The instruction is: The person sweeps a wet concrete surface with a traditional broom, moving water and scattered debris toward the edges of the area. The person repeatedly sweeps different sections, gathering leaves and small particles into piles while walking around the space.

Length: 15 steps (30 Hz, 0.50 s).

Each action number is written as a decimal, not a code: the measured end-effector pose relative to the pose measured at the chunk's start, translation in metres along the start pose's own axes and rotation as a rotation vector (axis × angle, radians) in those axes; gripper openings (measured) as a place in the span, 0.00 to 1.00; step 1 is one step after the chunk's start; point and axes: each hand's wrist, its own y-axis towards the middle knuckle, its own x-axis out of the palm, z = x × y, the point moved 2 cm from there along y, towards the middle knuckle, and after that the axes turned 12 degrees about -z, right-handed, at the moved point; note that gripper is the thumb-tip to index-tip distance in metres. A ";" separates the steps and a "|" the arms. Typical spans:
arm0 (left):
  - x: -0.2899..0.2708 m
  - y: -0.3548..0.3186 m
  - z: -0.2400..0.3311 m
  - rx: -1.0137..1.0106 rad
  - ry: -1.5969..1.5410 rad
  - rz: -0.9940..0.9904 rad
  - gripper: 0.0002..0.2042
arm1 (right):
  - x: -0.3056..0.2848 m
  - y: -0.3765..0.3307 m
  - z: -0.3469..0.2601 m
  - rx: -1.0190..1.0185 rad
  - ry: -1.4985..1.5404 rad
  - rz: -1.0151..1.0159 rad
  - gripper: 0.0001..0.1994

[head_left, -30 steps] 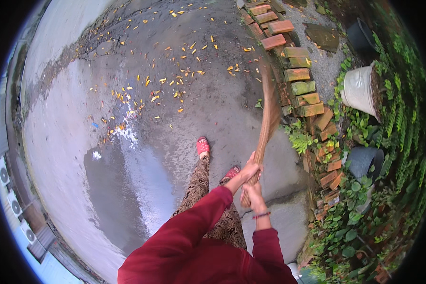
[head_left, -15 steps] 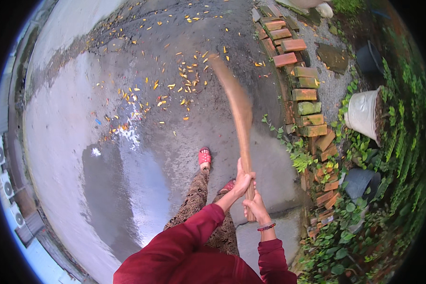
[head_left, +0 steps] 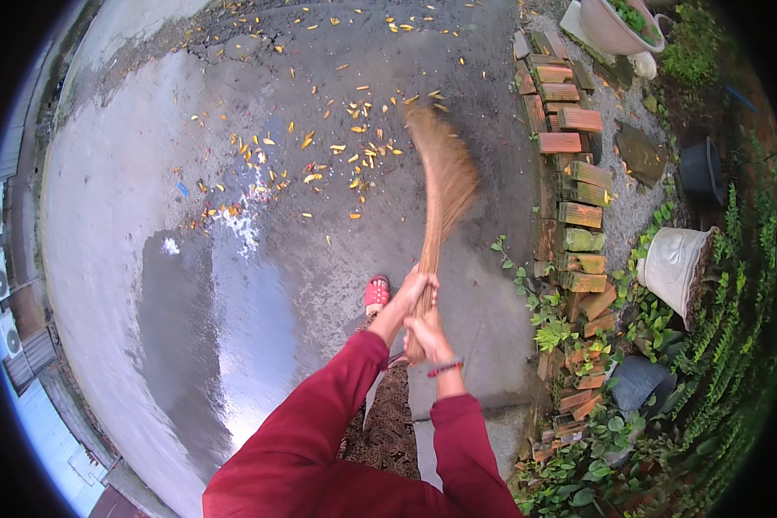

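Observation:
A straw broom [head_left: 447,177] with a long bound handle stretches away from me, its bristles fanned and slightly blurred over the wet pavement. My left hand [head_left: 416,289] is closed around the handle. Just below it, at the handle's near end, my right hand [head_left: 429,335] grips too, with a beaded bracelet on that wrist. Scattered yellow leaves [head_left: 363,160] lie just left of the broom's tip. Whether the bristles touch the ground is hard to tell.
Stacked bricks [head_left: 581,217] edge the pavement on the right. Beyond them are a white pot [head_left: 675,269], dark buckets [head_left: 641,384] and green plants [head_left: 617,436]. A shiny puddle [head_left: 255,319] spreads at left. My foot in a red slipper [head_left: 376,292] stands near the hands.
Both hands have shifted left and slightly upward, still gripping the broom. Its bristles, blurred and narrow before, now show as a wider fan. The view has turned, moving the bricks rightward.

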 end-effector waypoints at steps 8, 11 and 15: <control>0.126 -0.077 -0.029 0.034 0.290 0.160 0.34 | -0.019 -0.131 0.009 0.050 0.093 0.104 0.23; 0.119 -0.041 -0.036 -0.013 0.357 0.062 0.36 | -0.036 -0.094 0.018 0.064 0.255 0.147 0.09; 0.022 -0.049 -0.017 -0.140 0.261 0.070 0.36 | 0.013 -0.025 0.056 0.243 0.336 0.089 0.04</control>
